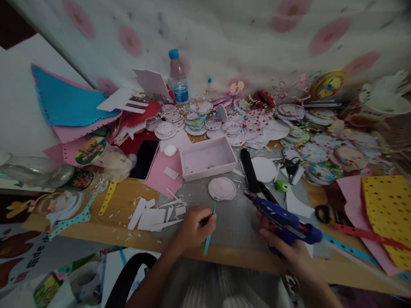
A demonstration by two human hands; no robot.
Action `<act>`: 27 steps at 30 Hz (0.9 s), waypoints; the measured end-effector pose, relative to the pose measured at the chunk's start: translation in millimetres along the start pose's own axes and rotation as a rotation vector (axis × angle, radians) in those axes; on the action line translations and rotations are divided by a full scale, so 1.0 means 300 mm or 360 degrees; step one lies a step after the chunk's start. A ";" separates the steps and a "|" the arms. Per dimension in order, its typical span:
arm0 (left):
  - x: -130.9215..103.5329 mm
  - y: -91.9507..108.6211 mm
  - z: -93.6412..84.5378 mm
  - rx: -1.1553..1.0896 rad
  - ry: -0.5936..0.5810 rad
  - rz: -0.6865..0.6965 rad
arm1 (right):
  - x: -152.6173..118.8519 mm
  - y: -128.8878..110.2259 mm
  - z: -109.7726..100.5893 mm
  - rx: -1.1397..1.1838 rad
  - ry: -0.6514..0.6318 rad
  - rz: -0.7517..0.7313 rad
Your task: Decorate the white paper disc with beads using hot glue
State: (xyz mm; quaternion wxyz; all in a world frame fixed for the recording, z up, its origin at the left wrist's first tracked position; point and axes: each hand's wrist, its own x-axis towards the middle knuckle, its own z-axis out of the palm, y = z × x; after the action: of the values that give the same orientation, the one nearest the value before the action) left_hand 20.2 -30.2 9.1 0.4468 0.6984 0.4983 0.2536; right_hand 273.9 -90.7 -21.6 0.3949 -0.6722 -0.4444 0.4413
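Observation:
My left hand [198, 226] is closed on a thin teal tool [208, 242], which points up and down past its fingertips near the table's front edge. On the right, my right hand [279, 239] grips a blue glue gun [285, 220], its nozzle aimed up and to the left. Between and beyond the hands a round white disc [221, 188] lies flat on the grey mat [239, 222]. Behind the disc sits an open pale pink box [208, 158] with a few tiny coloured bits inside.
Many decorated white discs [237, 124] pile up along the back. A water bottle [179, 81] stands behind them. A phone [145, 159] and white paper scraps [156, 218] lie left. Black scissors [323, 213] and yellow dotted fabric [385, 209] are at the right.

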 end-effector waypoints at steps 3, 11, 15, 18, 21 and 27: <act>-0.002 0.000 -0.006 0.0042 -0.0027 0.0037 | 0.006 -0.045 0.055 -0.0010 -0.0155 0.0075; 0.003 0.005 -0.017 0.0036 -0.0092 0.0064 | 0.056 -0.113 0.047 -0.0252 -0.0513 -0.0303; 0.005 0.010 -0.020 0.0026 -0.0115 0.0073 | 0.037 -0.075 0.056 -0.0257 -0.0336 -0.0235; 0.003 0.012 -0.019 0.0036 -0.0119 0.0064 | 0.024 -0.050 0.063 -0.0239 -0.0281 -0.0219; 0.002 0.011 -0.018 0.0035 -0.0115 0.0058 | 0.025 -0.038 0.058 -0.0280 -0.0256 -0.0228; 0.002 0.009 -0.018 -0.0014 -0.0125 0.0076 | 0.042 -0.030 0.034 -0.0395 -0.0404 -0.0291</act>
State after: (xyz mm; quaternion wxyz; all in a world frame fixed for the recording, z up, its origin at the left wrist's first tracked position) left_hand 17.3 -28.0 13.9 0.4628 0.7175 0.4626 0.2388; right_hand 264.6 -74.6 -19.5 0.2881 -0.6115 -0.6009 0.4267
